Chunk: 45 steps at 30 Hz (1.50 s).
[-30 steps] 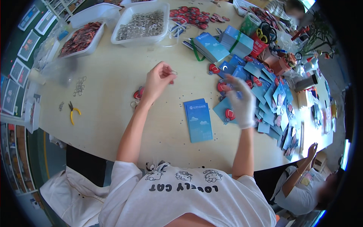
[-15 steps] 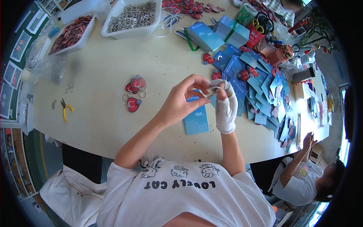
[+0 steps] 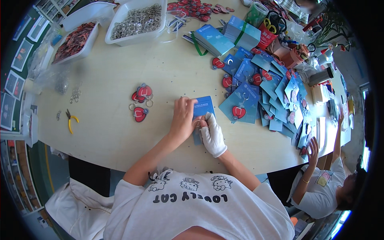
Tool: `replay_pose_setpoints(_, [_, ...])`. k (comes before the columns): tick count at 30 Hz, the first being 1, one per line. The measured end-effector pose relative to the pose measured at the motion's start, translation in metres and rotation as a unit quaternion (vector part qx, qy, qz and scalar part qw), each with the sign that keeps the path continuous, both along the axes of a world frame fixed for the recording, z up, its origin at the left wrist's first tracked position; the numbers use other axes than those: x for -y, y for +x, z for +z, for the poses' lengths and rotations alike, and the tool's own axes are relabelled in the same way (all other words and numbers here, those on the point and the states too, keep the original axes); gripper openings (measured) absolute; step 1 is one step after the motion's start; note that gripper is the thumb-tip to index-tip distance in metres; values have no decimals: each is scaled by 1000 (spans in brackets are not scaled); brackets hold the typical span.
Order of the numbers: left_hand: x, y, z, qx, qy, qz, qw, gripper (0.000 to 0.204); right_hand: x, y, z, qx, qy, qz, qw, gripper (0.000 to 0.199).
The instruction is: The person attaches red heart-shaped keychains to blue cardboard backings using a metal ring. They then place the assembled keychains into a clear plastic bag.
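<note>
At the left of the tabletop (image 3: 104, 104), yellow-handled pliers (image 3: 69, 117) lie with their handles toward the person, just below a loose cluster of small metal rings (image 3: 75, 95). Further right, red charms (image 3: 144, 91) with metal rings sit in a small group, near the left forearm and apart from the hand.

The left hand (image 3: 184, 119) bends over the left edge of a blue card (image 3: 205, 106), its fingertips toward the card's upper left; whether it grips the card or only rests there cannot be told. The card lies flat in front of the person, its long axis running roughly away from the body. It passes beneath both hands, so neither is clearly nearer. Between them, over the card's middle, a metal ring (image 3: 197, 124) shows at the fingertips. The right hand (image 3: 213, 137), in a white covering that leaves some fingertips bare, comes in from the lower right, thumb and finger apparently pinched on that ring. The fingers hide anything attached to it, along with much of the card's lower half.

Right of this hand, well within reach, a larger blue sheet (image 3: 228, 107) bears a red heart-shaped charm (image 3: 239, 113). Beyond it spreads a heap of cards (image 3: 282, 100), overlapping so much that single pieces are hard to separate.
</note>
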<state>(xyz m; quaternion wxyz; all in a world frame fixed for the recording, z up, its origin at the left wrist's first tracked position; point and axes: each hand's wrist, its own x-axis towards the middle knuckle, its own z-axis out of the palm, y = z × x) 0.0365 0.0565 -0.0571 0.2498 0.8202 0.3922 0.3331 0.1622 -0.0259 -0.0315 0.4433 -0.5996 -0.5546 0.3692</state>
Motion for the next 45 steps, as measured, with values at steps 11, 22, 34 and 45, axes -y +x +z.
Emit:
replay_pose_setpoints(11, [-11, -24, -5, 248, -269, 59, 929, 43, -6, 1, 2, -55, -72, 132, 987, 8])
replay_pose_setpoints(22, [18, -13, -2, 246, -311, 61, 916, 19, -4, 6, -7, -215, -57, 116, 968, 12])
replay_pose_setpoints(34, [9, -3, 24, 106, 126, 159, 973, 23, -22, 17, 27, -202, -24, -32, 979, 11])
replay_pose_setpoints(45, [25, 4, 57, 496, -234, 46, 835, 17, -40, -2, 54, -141, 12, -96, 985, 9])
